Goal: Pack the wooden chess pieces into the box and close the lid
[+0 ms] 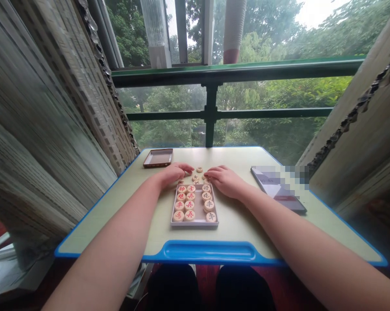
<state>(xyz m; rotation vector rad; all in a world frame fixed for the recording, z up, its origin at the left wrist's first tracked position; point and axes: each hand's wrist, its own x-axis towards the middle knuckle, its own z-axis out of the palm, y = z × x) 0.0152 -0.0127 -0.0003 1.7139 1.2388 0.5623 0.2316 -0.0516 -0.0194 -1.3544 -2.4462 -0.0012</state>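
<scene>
A shallow open box (196, 224) stands in front of me with xiangqi pieces in it. Red-marked pieces (189, 205) fill two columns on its left side; black-marked pieces (209, 205) form a column on the right, with bare box floor between. Beyond the box's far edge, several loose pieces (195, 177) lie on the table, one piece (199, 169) farther out. My left hand (178, 172) is left of them, fingers stretched rightward with nothing visibly held. From the other side my right hand (225, 179) reaches in, fingers extended, tips over a piece (207, 178); contact is unclear.
The box lid (158, 158) lies open side up at the table's far left. A dark-edged flat tablet or book (277, 190) rests on the right. The table (123, 224) has a blue rim and a blue front groove (209, 250). Curtains and a green railing surround it.
</scene>
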